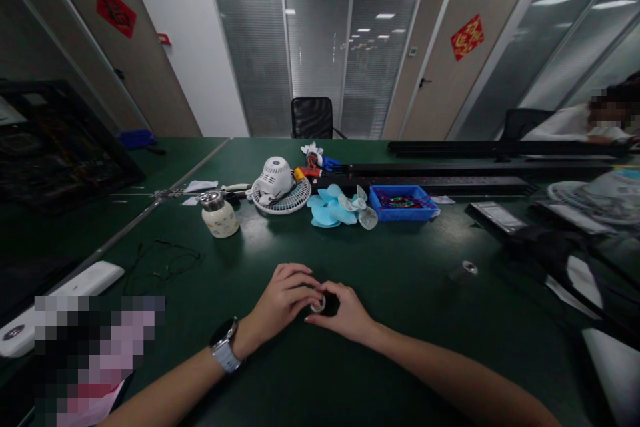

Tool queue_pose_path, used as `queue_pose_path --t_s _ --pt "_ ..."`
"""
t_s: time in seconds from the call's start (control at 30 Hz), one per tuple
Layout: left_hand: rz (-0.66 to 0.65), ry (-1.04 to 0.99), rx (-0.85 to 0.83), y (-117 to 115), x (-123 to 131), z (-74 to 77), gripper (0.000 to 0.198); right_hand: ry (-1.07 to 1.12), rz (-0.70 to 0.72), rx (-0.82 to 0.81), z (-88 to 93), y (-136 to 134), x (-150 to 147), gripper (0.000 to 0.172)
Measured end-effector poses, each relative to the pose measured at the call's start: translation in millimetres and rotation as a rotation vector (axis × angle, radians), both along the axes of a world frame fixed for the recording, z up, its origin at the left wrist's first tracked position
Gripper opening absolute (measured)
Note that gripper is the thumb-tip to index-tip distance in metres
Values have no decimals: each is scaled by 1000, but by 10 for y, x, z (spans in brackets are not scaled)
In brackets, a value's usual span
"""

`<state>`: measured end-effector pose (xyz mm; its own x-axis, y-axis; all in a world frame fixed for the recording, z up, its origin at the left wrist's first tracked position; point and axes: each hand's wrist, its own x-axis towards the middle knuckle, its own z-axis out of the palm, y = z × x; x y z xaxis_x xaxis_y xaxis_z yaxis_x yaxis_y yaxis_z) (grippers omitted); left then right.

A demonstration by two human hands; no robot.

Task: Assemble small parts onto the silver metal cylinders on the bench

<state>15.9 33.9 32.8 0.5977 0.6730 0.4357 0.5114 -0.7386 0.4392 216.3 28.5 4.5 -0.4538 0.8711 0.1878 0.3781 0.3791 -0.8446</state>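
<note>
Hands (286,297) at small round piece (319,308); tabletop (390,267) spans wide gap to tray (406,215).

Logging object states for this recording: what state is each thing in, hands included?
Left hand: fingers bent at small round piece, grip unclear
Right hand: thumb and fingers curved around that piece
Patterned jar: upright, lid on
Blue tray: uncovered, holding wires
Light-blue fan blades: lying together
Watch: fastened on left wrist
Right-hand door: shut

Cream jar (221,221), black mesh chair (313,119)
</note>
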Motion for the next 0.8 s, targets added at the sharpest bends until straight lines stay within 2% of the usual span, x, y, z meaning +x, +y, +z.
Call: queue_pose_path --t_s 0.2,0.37,0.47,0.6,0.8 --pt "-10 -91 78 -79 35 -199 23 34 2 -10 1 5 4 37" --pt "-42 -122 113 -99 37 -301 23 23 1 -9 -5 6 3 34" --pt "-9 -176 145 -91 58 -358 20 22 -9 -11 10 4 -4 33" --pt "54 -214 174 -68 57 -353 19 19 -6 -13 22 8 -8 34" --pt "163 -398 336 -55 -9 -251 15 100 -25 -26 14 18 32 33"
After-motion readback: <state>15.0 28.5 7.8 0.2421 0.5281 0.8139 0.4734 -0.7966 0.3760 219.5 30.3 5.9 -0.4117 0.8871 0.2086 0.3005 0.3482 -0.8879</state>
